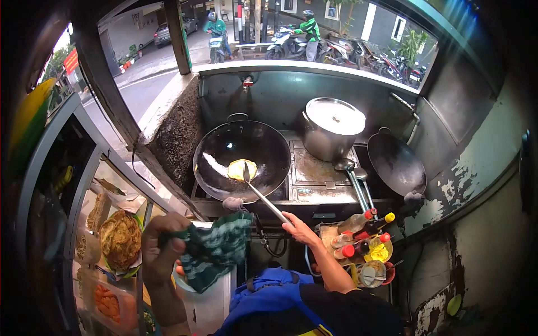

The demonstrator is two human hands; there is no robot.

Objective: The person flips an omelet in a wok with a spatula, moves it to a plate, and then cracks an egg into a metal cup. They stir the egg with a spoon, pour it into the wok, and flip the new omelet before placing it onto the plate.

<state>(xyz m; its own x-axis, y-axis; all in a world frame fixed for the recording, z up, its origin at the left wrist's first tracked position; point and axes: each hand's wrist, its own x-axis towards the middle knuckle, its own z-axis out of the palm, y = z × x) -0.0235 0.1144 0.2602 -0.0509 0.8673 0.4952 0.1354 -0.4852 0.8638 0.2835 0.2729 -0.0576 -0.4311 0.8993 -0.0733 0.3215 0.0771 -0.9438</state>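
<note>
Steel bench carries a wok at eleven o'clock, egg-like food near its centre, where the right hand, clamped on the spatula, should ideally slide low and flat, the left hand gripping green cloth at eight o'clock.

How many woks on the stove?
2. Left wok: yellowish food inside, spatula on it. Right wok: tilted, right of the lidded pot. Neither is hidden; no third wok shows.
</note>
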